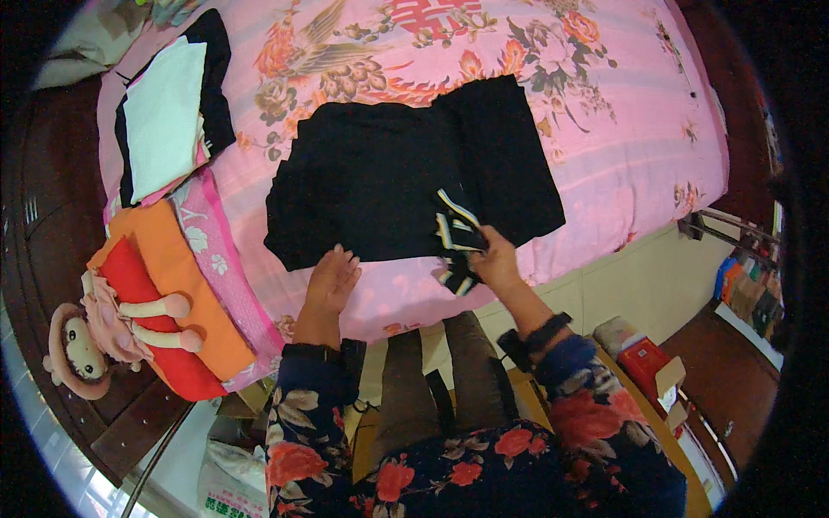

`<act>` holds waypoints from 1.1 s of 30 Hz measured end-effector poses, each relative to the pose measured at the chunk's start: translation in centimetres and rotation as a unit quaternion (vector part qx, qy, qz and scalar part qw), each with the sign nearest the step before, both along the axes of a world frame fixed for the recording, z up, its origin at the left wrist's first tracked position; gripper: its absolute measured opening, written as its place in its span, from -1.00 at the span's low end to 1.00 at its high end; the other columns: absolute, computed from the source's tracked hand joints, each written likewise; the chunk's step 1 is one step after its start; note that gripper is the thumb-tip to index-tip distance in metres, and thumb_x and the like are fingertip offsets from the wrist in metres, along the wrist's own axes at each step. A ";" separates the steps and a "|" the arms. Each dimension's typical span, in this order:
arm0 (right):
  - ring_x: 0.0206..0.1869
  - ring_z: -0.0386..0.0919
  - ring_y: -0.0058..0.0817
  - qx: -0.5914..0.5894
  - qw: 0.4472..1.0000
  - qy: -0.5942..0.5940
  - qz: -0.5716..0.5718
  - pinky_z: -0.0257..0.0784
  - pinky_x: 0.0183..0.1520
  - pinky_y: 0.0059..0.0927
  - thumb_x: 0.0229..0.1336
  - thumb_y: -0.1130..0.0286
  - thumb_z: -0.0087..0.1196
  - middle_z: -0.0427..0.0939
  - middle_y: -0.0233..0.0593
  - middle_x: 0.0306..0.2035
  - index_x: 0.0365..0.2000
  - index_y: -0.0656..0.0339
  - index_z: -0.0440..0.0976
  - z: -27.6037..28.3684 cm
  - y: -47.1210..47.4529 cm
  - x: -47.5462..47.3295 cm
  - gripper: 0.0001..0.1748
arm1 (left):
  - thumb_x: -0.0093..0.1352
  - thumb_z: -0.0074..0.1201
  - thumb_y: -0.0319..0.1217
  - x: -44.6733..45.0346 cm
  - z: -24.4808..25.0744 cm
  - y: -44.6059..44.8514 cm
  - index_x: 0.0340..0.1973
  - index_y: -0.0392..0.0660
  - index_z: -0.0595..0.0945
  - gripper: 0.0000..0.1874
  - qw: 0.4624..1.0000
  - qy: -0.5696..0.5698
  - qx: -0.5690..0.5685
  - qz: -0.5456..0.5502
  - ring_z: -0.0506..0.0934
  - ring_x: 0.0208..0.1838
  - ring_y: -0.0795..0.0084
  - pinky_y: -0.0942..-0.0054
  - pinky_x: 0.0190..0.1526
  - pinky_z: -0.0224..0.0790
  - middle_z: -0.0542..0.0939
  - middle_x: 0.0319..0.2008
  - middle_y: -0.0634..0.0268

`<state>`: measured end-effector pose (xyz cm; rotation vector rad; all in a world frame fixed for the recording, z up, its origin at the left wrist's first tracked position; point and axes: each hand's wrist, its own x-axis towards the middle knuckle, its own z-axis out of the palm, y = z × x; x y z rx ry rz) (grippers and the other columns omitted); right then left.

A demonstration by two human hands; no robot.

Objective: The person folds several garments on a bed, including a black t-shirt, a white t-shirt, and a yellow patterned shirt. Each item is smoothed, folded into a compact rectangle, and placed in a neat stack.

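Note:
A black cloth garment [382, 175] lies spread and partly folded on a pink bed sheet [622, 175]. Near its front edge, my right hand [499, 262] grips a bunched black strip with white and cream stripes [458, 234]. Part of that strip hangs below my fingers over the sheet. Whether the strip is sewn to the garment cannot be told. At the garment's front left edge is my left hand [331, 278], palm turned inward and holding nothing. Its fingertips reach the black cloth's edge.
A stack of folded clothes [165, 116], white on top, lies at the bed's left. Below it a doll [103, 324] rests on red and orange cloth [181, 278]. A wooden headboard [45, 213] borders the left side. A red box [644, 366] stands at lower right.

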<state>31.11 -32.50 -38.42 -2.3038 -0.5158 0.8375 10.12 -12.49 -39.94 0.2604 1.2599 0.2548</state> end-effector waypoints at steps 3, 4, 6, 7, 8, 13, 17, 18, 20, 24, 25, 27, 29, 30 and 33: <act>-0.36 0.38 -0.55 0.155 0.986 0.018 -0.061 0.34 -0.29 -0.53 -0.31 0.64 -0.01 0.43 -0.25 -0.37 -0.28 0.28 0.36 1.3 -3.6 4.5 -0.60 | 0.15 0.11 -0.26 2.1 0.1 0.5 0.08 -0.08 0.17 -0.35 0.998 0.008 -0.050 0.027 0.12 0.19 0.20 0.31 0.11 0.07 0.07 0.15 0.11; -0.38 0.40 -0.54 0.194 0.969 0.064 -0.139 0.35 -0.29 -0.50 -0.29 0.63 -0.02 0.45 -0.23 -0.38 -0.30 0.31 0.37 2.2 -4.9 7.0 -0.63 | 0.14 0.11 -0.24 2.7 0.2 0.6 0.11 -0.07 0.14 -0.31 0.998 0.016 -0.052 0.023 0.11 0.20 0.20 0.30 0.13 0.04 0.06 0.16 0.12; -0.42 0.40 -0.54 0.092 0.978 -0.058 -0.180 0.35 -0.35 -0.52 -0.24 0.59 -0.06 0.47 -0.23 -0.46 -0.34 0.36 0.38 3.8 -7.0 12.5 -0.71 | 0.12 0.12 -0.21 4.0 0.5 0.6 0.13 -0.06 0.08 -0.25 0.997 0.036 -0.068 0.024 0.07 0.21 0.20 0.29 0.14 0.01 0.03 0.18 0.13; -0.46 0.42 -0.49 0.114 0.970 -0.072 -0.202 0.35 -0.37 -0.52 -0.23 0.57 -0.06 0.47 -0.20 -0.49 -0.35 0.37 0.37 4.4 -7.8 14.6 -0.73 | 0.12 0.12 -0.19 4.6 0.5 0.5 0.15 -0.06 0.05 -0.22 0.996 0.043 -0.079 0.021 0.06 0.22 0.20 0.28 0.15 -0.01 0.02 0.18 0.14; -0.39 0.44 -0.44 -0.075 0.954 -0.233 -0.171 0.34 -0.29 -0.50 -0.25 0.59 -0.06 0.49 -0.22 -0.45 -0.27 0.37 0.35 4.7 -8.1 16.6 -0.64 | 0.11 0.12 -0.19 5.0 0.5 0.3 0.15 -0.07 0.04 -0.20 0.995 0.040 -0.087 0.012 0.05 0.22 0.19 0.29 0.15 -0.01 0.01 0.19 0.14; -0.10 0.36 -0.19 -0.106 0.942 -0.301 -0.101 0.26 -0.06 -0.39 -0.25 0.51 0.07 0.35 0.01 -0.13 -0.04 0.24 0.20 4.6 -6.2 18.6 -0.39 | 0.16 0.07 -0.18 6.6 0.0 -0.9 0.15 -0.22 -0.05 -0.18 0.994 0.052 -0.093 0.015 0.09 0.21 0.15 0.25 0.17 -0.04 -0.03 0.19 0.00; -0.21 0.42 -0.36 0.101 0.994 -0.036 0.028 0.33 -0.14 -0.45 -0.22 0.42 0.18 0.43 -0.13 -0.24 -0.12 0.21 0.30 1.3 1.3 12.6 -0.46 | 0.13 0.11 -0.18 7.8 0.0 -0.8 0.14 -0.26 -0.06 -0.13 0.991 0.070 -0.073 0.086 0.07 0.21 0.15 0.25 0.18 -0.06 -0.04 0.19 -0.01; -0.19 0.42 -0.39 0.074 0.996 0.004 0.047 0.34 -0.16 -0.45 -0.21 0.42 0.18 0.43 -0.15 -0.22 -0.11 0.17 0.30 0.8 3.2 10.6 -0.46 | 0.12 0.12 -0.17 7.9 0.4 -0.9 0.14 -0.25 -0.05 -0.13 0.992 0.046 -0.064 0.095 0.06 0.22 0.15 0.24 0.18 -0.07 -0.04 0.19 0.01; -0.18 0.40 -0.33 0.060 0.998 0.036 0.009 0.32 -0.12 -0.41 -0.25 0.38 0.22 0.39 -0.12 -0.17 -0.07 0.12 0.26 -0.2 7.3 7.2 -0.38 | 0.10 0.13 -0.15 8.1 1.1 -0.9 0.14 -0.23 -0.02 -0.13 0.995 -0.009 -0.034 0.092 0.02 0.23 0.15 0.21 0.19 -0.11 -0.04 0.19 0.04; -0.05 0.28 -0.20 -0.017 0.999 -0.039 -0.011 0.26 -0.04 -0.31 -0.33 0.32 0.26 0.30 -0.09 -0.10 -0.05 0.12 0.23 0.1 11.2 4.6 -0.28 | 0.09 0.14 -0.12 8.6 1.8 -0.8 0.07 -0.12 0.18 -0.27 0.993 -0.016 -0.030 0.112 0.09 0.17 0.20 0.14 0.17 -0.12 0.13 0.11 0.16; -0.04 0.27 -0.20 -0.005 0.997 -0.070 -0.022 0.24 -0.02 -0.33 -0.33 0.34 0.26 0.30 -0.10 -0.10 -0.06 0.11 0.24 0.3 11.5 4.7 -0.30 | 0.09 0.14 -0.12 8.7 1.8 -0.7 0.03 -0.08 0.27 -0.34 0.990 0.018 -0.051 0.134 0.15 0.14 0.23 0.13 0.16 -0.09 0.22 0.06 0.20; -0.01 0.25 -0.20 0.044 0.988 -0.140 -0.041 0.20 0.02 -0.36 -0.31 0.38 0.25 0.28 -0.12 -0.10 -0.08 0.08 0.25 0.5 12.1 5.6 -0.34 | 0.09 0.12 -0.08 8.6 1.4 -0.4 0.04 -0.06 0.25 -0.32 0.987 0.013 -0.044 0.153 0.14 0.14 0.22 0.12 0.17 -0.13 0.20 0.08 0.21; 0.01 0.23 -0.24 0.040 0.991 -0.130 0.002 0.21 0.01 -0.38 -0.34 0.42 0.26 0.25 -0.17 -0.06 -0.17 0.10 0.31 0.3 12.9 6.9 -0.42 | 0.08 0.11 -0.06 8.4 1.0 -0.3 0.06 -0.04 0.22 -0.29 0.983 0.025 -0.042 0.180 0.13 0.15 0.21 0.10 0.18 -0.15 0.18 0.09 0.21; 0.00 0.23 -0.25 0.029 0.991 -0.130 0.019 0.21 0.01 -0.38 -0.35 0.43 0.26 0.27 -0.18 -0.07 -0.21 0.11 0.34 0.2 13.3 7.4 -0.46 | 0.08 0.11 -0.05 8.2 0.8 -0.3 0.07 -0.02 0.20 -0.28 0.979 0.037 -0.041 0.197 0.13 0.15 0.20 0.10 0.18 -0.15 0.17 0.09 0.21; -0.04 0.27 -0.27 0.003 0.985 -0.167 0.052 0.25 -0.05 -0.39 -0.38 0.47 0.25 0.31 -0.22 -0.11 -0.35 0.16 0.37 0.6 14.4 8.4 -0.58 | 0.08 0.11 -0.05 7.3 0.5 -0.5 0.10 0.00 0.17 -0.26 0.978 -0.037 -0.019 0.204 0.12 0.16 0.18 0.07 0.17 -0.14 0.14 0.11 0.21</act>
